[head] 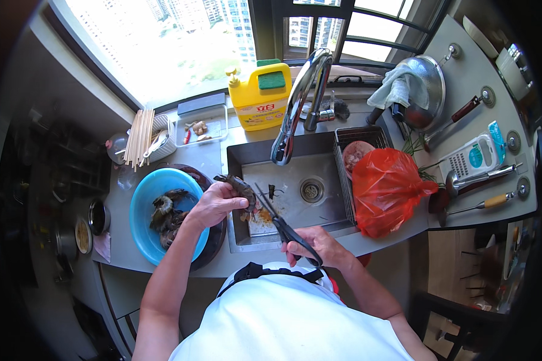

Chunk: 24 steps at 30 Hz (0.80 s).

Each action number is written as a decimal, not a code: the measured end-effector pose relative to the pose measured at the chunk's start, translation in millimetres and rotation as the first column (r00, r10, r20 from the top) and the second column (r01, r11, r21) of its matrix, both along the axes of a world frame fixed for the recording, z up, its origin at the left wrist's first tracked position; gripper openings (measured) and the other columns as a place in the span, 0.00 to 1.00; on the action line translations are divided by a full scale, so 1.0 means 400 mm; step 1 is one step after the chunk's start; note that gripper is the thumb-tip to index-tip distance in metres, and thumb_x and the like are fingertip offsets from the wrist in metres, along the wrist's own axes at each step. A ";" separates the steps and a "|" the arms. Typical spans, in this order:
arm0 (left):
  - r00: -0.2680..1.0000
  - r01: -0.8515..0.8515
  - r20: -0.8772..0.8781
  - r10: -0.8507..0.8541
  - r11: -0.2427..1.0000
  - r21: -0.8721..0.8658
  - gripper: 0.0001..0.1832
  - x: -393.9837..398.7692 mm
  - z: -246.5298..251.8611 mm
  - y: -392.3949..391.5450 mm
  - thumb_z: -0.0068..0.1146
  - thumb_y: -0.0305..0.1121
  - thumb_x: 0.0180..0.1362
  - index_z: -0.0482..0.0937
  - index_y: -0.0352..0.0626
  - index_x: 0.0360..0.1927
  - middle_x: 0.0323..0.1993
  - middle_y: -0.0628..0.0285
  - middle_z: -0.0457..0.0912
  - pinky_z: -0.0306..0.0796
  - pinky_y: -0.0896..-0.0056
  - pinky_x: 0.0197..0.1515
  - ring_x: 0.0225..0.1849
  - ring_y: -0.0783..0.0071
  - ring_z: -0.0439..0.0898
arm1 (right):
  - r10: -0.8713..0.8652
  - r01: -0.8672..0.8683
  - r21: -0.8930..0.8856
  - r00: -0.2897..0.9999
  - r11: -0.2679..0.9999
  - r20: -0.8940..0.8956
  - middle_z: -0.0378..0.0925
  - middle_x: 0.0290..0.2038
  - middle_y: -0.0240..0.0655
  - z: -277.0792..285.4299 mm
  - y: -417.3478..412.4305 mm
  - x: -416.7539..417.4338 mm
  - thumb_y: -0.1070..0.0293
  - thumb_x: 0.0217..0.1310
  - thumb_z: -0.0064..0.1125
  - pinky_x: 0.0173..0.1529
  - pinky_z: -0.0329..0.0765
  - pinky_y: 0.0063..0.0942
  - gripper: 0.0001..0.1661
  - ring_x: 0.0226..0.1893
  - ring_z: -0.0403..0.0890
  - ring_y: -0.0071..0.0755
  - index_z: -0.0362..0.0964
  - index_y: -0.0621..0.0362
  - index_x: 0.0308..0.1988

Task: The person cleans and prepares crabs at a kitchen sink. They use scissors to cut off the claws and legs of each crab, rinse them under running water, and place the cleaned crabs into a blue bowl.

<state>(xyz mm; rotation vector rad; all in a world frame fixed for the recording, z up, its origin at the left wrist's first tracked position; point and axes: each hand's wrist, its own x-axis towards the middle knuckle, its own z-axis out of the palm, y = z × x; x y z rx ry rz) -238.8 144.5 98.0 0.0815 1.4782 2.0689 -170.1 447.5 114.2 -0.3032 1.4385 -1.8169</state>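
My left hand grips a large raw shrimp above the left edge of the stainless steel sink. In my right hand is a pair of kitchen scissors with black handles. Their blades point up and left, with the tips close beside the shrimp. Cut-off dark shrimp bits and orange-brown residue lie on the sink floor, left of the drain. Several more shrimp rest in a light blue plastic basin, partly behind my left forearm.
A chrome faucet arches over the sink. At its right, a wire rack holds a pink bowl of minced meat, beside a red plastic bag. Behind stand a yellow detergent jug, a ginger tray and a chopstick basket.
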 end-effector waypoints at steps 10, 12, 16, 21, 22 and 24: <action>0.948 -0.301 0.201 0.246 0.896 0.326 0.17 0.047 -0.078 0.035 0.56 0.39 0.72 0.76 0.40 0.57 0.45 0.59 0.85 0.79 0.60 0.56 0.48 0.68 0.85 | 0.015 -0.012 -0.032 0.995 0.999 0.096 0.81 0.30 0.33 -0.037 -0.022 0.042 0.46 0.70 0.63 0.42 0.81 0.28 0.26 0.32 0.84 0.26 0.79 0.62 0.39; 0.926 -0.359 0.261 0.274 0.855 0.373 0.17 0.057 -0.093 0.047 0.55 0.39 0.72 0.75 0.41 0.58 0.45 0.60 0.85 0.79 0.59 0.56 0.49 0.68 0.85 | 0.033 -0.030 -0.034 0.995 0.999 0.099 0.82 0.31 0.35 -0.041 -0.027 0.042 0.48 0.72 0.60 0.43 0.81 0.28 0.26 0.34 0.84 0.27 0.78 0.66 0.44; 0.923 -0.361 0.267 0.275 0.858 0.365 0.18 0.069 -0.092 0.065 0.54 0.40 0.73 0.75 0.41 0.60 0.46 0.60 0.85 0.79 0.57 0.55 0.50 0.68 0.85 | 0.055 -0.057 0.026 0.996 0.998 0.076 0.83 0.33 0.36 -0.042 -0.031 0.037 0.48 0.74 0.58 0.44 0.81 0.28 0.27 0.34 0.85 0.28 0.78 0.67 0.47; 0.923 -0.364 0.249 0.295 0.878 0.311 0.17 0.073 -0.068 0.074 0.51 0.38 0.75 0.76 0.40 0.60 0.46 0.62 0.84 0.77 0.60 0.55 0.49 0.72 0.83 | 0.021 -0.021 0.007 0.996 1.000 0.084 0.82 0.30 0.35 -0.033 -0.030 0.043 0.44 0.71 0.60 0.42 0.81 0.28 0.29 0.33 0.85 0.28 0.79 0.64 0.41; 0.924 -0.364 0.238 0.300 0.880 0.304 0.17 0.074 -0.071 0.071 0.52 0.38 0.74 0.76 0.41 0.60 0.47 0.60 0.85 0.78 0.60 0.54 0.49 0.70 0.84 | 0.006 -0.007 0.002 0.996 1.000 0.087 0.82 0.29 0.35 -0.029 -0.031 0.046 0.42 0.69 0.62 0.42 0.81 0.28 0.29 0.32 0.84 0.28 0.79 0.62 0.39; 0.928 -0.357 0.219 0.301 0.886 0.296 0.17 0.074 -0.076 0.064 0.53 0.39 0.74 0.75 0.42 0.60 0.48 0.59 0.85 0.79 0.60 0.53 0.49 0.69 0.85 | 0.005 -0.005 -0.002 0.996 1.000 0.091 0.82 0.29 0.35 -0.040 -0.031 0.045 0.42 0.69 0.62 0.41 0.81 0.28 0.29 0.31 0.84 0.27 0.79 0.62 0.38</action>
